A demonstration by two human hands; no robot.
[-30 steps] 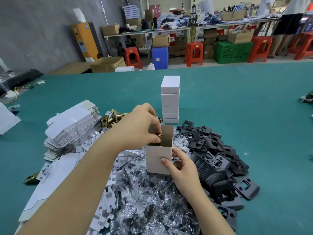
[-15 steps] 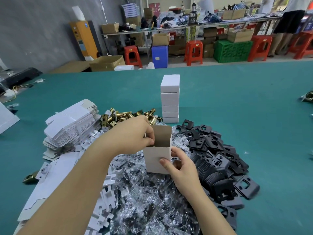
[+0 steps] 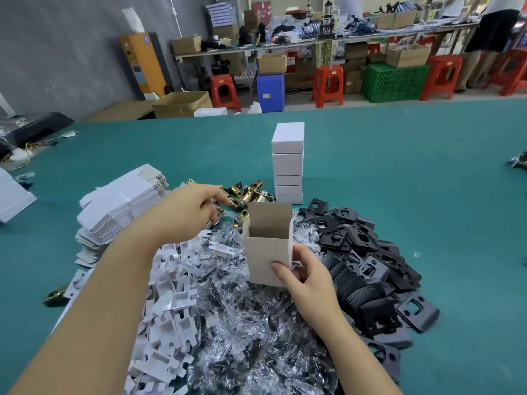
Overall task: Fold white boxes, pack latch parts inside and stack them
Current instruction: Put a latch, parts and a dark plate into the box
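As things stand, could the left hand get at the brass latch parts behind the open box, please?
Probably yes: the left hand hangs open right at the brass latch parts, with nothing between them. The open box stands to one side, held by the right hand.

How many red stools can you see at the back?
4, maybe more hidden. One stands left of the blue bin, one right of it, one right of the green crate, and one at the far right edge, partly cut off.
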